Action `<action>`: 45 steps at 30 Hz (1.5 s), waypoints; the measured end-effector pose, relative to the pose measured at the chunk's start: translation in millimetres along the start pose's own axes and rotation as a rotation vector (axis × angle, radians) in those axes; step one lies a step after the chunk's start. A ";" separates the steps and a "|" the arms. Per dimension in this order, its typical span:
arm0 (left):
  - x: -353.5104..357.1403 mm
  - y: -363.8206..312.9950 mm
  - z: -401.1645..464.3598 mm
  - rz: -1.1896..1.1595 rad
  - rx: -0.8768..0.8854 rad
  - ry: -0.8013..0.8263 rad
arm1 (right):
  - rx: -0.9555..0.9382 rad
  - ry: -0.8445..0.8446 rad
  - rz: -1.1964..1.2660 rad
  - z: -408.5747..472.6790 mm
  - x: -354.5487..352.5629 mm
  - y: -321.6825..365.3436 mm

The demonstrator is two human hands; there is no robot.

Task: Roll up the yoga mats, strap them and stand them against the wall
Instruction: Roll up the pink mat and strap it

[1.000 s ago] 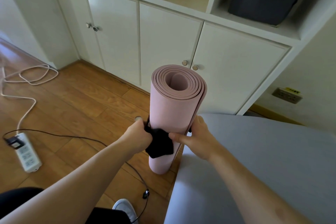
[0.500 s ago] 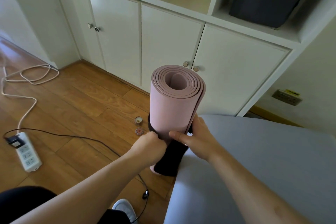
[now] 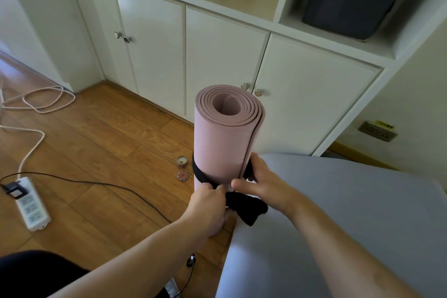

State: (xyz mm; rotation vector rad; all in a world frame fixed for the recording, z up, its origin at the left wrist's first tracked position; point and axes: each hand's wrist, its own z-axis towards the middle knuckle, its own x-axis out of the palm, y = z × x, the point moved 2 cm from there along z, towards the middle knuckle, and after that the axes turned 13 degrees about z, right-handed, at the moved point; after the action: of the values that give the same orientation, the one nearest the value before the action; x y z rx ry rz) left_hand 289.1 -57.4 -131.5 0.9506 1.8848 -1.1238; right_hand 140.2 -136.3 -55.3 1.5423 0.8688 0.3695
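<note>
Pink mat [image 3: 225,138] is rolled and standing on end on the wood floor [image 3: 101,143], in front of the white cabinet [image 3: 222,55], just beside the edge of the grey mat [image 3: 338,213] that lies unrolled at our right. Black strap [image 3: 200,175] goes around the lower part of the roll; its free end [image 3: 246,208] hangs out front between our hands.

Left hand [image 3: 208,201]: fingers curled, gripping the strap at the front of the roll. Right hand [image 3: 263,185]: wrapped around the right side of the roll, thumb pressed across the strap end. Whether the strap is fastened yet, we can't tell; the closure is hidden under the hands.

We judge the step as cinching and closing the strap. To do it well:
- keep the right hand clamping the outer flap of the roll so the layers don't spring loose
- pull the free end flat and level, not diagonal, so the band doesn't creep down
- tighten until the roll stops relaxing, then press the end down along its full overlap
- keep the roll upright; it's on a narrow base and could tip toward the small tin [image 3: 182,161] on the floor.

The grey mat is not rolled yet, so we reckon we're under halfway.
</note>
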 end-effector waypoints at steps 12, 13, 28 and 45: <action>-28.4 -12.5 -15.3 -0.568 -0.316 -0.118 | 0.021 0.194 -0.141 -13.8 -3.9 21.8; -32.7 -13.1 -25.4 -0.449 -0.217 -0.092 | 0.032 0.226 -0.180 -13.5 -2.6 19.4; -24.7 -7.2 -21.5 -0.639 -0.341 -0.129 | -0.070 -0.340 -0.275 -22.3 12.7 -6.4; -63.3 20.3 -13.4 -0.587 0.318 -0.361 | -0.047 -0.219 -0.159 -21.9 4.3 -2.1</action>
State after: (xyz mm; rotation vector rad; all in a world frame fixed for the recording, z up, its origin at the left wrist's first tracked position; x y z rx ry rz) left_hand 332.7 -52.3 -79.9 0.3027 1.7495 -1.8444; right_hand 127.5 -117.8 -54.4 1.4295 0.7982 0.1026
